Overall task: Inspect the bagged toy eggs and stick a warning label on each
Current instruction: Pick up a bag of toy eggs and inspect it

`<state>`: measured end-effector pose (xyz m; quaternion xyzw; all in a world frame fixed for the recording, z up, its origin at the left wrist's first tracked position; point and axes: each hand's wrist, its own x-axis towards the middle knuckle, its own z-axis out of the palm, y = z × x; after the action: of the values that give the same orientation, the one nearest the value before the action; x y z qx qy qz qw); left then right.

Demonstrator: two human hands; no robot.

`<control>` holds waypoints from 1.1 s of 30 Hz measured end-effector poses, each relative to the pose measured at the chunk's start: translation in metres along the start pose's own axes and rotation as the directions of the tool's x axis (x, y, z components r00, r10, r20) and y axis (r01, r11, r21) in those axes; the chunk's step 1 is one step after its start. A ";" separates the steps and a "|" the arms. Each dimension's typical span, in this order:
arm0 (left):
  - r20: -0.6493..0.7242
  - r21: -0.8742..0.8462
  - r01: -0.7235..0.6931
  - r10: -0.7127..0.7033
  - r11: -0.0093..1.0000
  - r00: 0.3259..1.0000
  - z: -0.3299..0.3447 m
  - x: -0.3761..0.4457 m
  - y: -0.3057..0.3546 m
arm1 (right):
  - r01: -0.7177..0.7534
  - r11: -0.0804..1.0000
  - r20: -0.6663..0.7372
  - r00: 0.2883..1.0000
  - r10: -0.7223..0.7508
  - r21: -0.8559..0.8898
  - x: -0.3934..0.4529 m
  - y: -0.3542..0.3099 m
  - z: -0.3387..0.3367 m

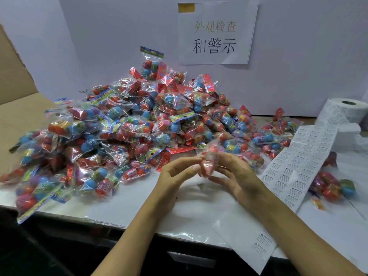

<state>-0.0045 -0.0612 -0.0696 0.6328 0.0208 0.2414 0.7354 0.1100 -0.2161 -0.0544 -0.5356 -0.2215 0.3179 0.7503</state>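
Now we have one bag of toy eggs [208,163] lifted a little above the white table [127,204], in front of us and just before the near edge of the big pile of bagged eggs [123,126]. Our left hand [175,176] touches its left side with bent fingers, and our right hand [237,176] holds its right side with the thumb and fingers curled round it. The bag is blurred, so we cannot tell which eggs are inside or whether a label is already on it. We judge that this is the inspection step: the bag is being turned between both hands to look at it.

The next move, as we think, calls for one warning label. The label strip [298,162] lies unrolled on the table just to the right of our right hand, and it comes from the label roll [346,110] standing at the far right. One hand must let go, peel one label from the strip and press it flat on the plastic while the other hand keeps the bag.

About containers: each clear plastic bag holds several coloured eggs, red and blue mostly, under a printed paper header. A few bags [330,186] lie apart at the right, beyond the strip; perhaps these are finished, but we cannot be sure. An open cardboard box [18,92] stands at the far left; its inside is not visible to us.
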 end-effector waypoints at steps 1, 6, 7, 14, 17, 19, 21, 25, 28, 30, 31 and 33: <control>0.012 0.002 -0.002 0.002 1.000 1.000 0.000 -0.001 0.001 | -0.001 1.000 0.000 1.000 0.001 0.014 -0.001 -0.001 0.001; -0.181 0.038 -0.030 0.037 0.999 0.983 -0.003 0.002 0.002 | -0.035 0.999 -0.033 0.999 0.034 -0.032 -0.005 -0.004 0.004; -0.254 0.041 -0.015 0.025 0.999 0.967 -0.004 0.003 0.002 | -0.053 0.998 -0.014 0.999 0.052 -0.036 -0.005 -0.003 0.004; -0.109 -0.040 0.161 -0.164 0.986 0.980 0.003 0.002 0.005 | -0.112 0.991 0.187 0.975 0.123 -0.068 -0.008 0.000 0.002; -0.106 -0.060 0.165 -0.170 0.985 0.980 0.001 0.002 0.007 | -0.115 0.991 0.214 0.968 0.128 -0.072 -0.008 0.001 0.004; -0.119 -0.056 0.155 -0.161 0.986 0.980 0.001 0.003 0.005 | -0.116 0.988 0.181 0.974 0.132 -0.100 -0.008 0.001 0.006; -0.136 -0.051 0.134 -0.140 0.990 0.981 0.000 0.003 0.004 | -0.100 0.984 0.107 0.987 0.117 -0.149 -0.007 0.000 0.008; -0.125 -0.028 0.122 -0.125 0.992 0.984 -0.001 0.003 0.004 | -0.078 0.976 0.050 0.995 0.090 -0.204 -0.007 -0.002 0.009; -0.065 -0.043 0.153 -0.156 0.987 0.986 0.001 0.001 0.005 | -0.081 0.977 0.043 0.995 0.091 -0.200 -0.007 -0.003 0.007; -0.017 -0.041 0.184 -0.184 0.982 0.983 0.003 0.000 0.005 | -0.084 0.974 0.045 0.994 0.095 -0.210 -0.008 -0.003 0.007; -0.011 -0.040 0.194 -0.195 0.980 0.981 0.003 0.000 0.005 | -0.086 0.973 0.051 0.994 0.099 -0.212 -0.008 -0.003 0.007; -0.030 -0.047 0.209 -0.210 0.977 0.977 0.003 0.000 0.005 | -0.091 0.973 0.054 0.993 0.105 -0.211 -0.008 -0.003 0.007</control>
<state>-0.0047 -0.0632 -0.0646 0.6067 0.0948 0.1737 0.7699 0.1007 -0.2175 -0.0490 -0.6110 -0.2513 0.3468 0.6658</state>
